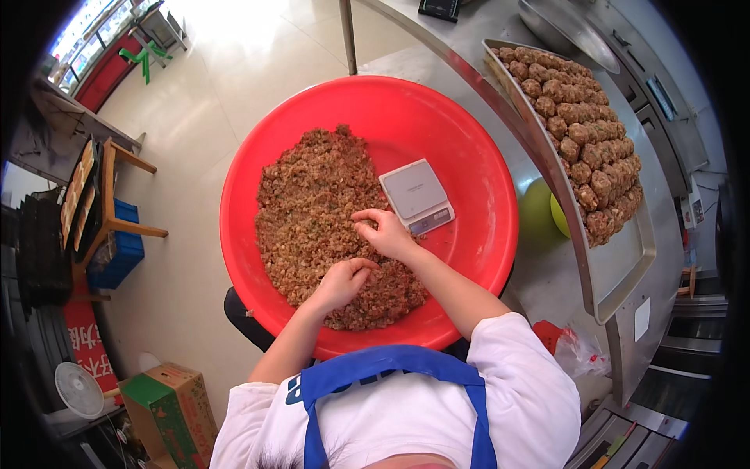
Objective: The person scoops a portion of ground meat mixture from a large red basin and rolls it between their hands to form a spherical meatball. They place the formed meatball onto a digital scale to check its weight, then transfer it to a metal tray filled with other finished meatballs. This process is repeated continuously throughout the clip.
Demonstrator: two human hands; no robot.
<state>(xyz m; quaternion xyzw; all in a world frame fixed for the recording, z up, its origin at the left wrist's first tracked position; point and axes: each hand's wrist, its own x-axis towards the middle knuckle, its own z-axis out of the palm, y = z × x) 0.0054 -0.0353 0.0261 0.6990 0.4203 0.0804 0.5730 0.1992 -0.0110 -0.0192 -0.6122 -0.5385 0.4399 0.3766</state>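
Observation:
A large red plastic basin (474,170) stands before me, its left and lower part filled with a brown, crumbly ground mixture (316,193) with green flecks. My left hand (345,284) is at the mixture's lower middle, fingers bent down at its surface. My right hand (384,233) is just above and to the right, over the mixture's edge, thumb and fingers curled. Whether either hand holds some of the mixture cannot be told. A white digital kitchen scale (415,190) lies in the basin, close to my right hand, with nothing on its platform.
On a steel table at the right, a metal tray (630,272) holds rows of brown balls (592,140). A steel bowl (562,29) is behind it. At the left are a wooden stool (111,193), a blue crate (126,246) and a cardboard box (176,410).

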